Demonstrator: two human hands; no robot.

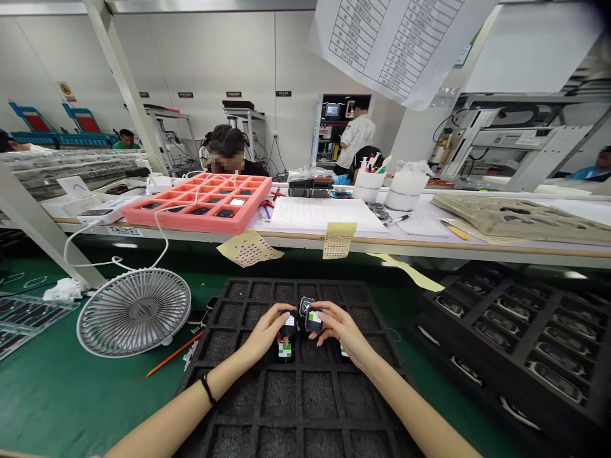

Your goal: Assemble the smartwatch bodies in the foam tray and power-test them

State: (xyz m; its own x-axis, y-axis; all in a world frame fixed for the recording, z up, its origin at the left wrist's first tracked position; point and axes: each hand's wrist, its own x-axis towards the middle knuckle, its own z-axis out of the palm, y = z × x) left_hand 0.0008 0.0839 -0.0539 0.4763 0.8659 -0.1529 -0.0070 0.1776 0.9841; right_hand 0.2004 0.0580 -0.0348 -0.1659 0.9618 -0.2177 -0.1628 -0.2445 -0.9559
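Between thumb and fingers, my left hand (pixel 268 330) grips a dark smartwatch (pixel 289 323) whose lit screen shows white and green. A second smartwatch (pixel 314 320), with a pinkish edge and a green and white screen, is pinched in my right hand (pixel 340 326). Both are held side by side above a black foam tray (pixel 279 397) with square compartments. Just behind them shows a watch with a silver rim (pixel 306 305). Under my left fingers another lit watch (pixel 285 350) lies in a compartment. Part of one more green screen (pixel 344 352) shows beneath my right hand.
A grey fan (pixel 138 312) and an orange pencil-like stick (pixel 174 353) lie left of the tray. Stacked black trays of watches (pixel 520 318) stand at right. The shelf ahead carries a pink compartment tray (pixel 205 202) and paper sheets (pixel 329 213). Other people sit beyond.
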